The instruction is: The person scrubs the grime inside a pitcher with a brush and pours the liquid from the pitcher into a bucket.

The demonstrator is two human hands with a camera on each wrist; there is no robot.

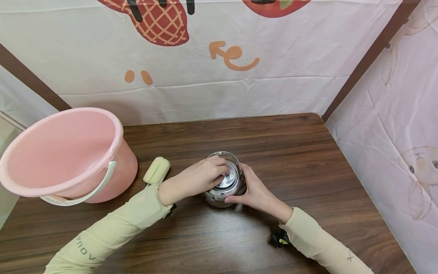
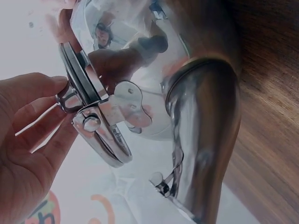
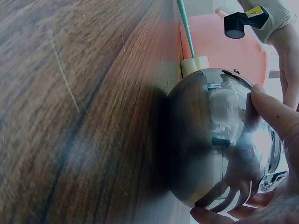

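A shiny steel kettle (image 1: 219, 198) stands upright on the wooden table, its wire handle (image 1: 224, 153) raised at the far side. My left hand (image 1: 202, 176) reaches over the top and pinches the knob (image 2: 69, 99) of the kettle's lid (image 2: 74, 70) between thumb and fingers. The lid sits at the mouth of the kettle. In the left wrist view the spout (image 2: 205, 126) points downward, with a small flap at its tip. My right hand (image 1: 256, 192) grips the round body from the right, thumb on the near side and fingers round the far side, as the right wrist view shows.
Left on the table stands a large pink bucket (image 1: 128, 167) with a white handle (image 1: 102, 184). Between bucket and kettle lies a pale yellow sponge brush (image 1: 156, 170), its green stick (image 3: 186, 28) visible in the right wrist view. Printed white curtains (image 1: 191, 99) border the table's back and right.
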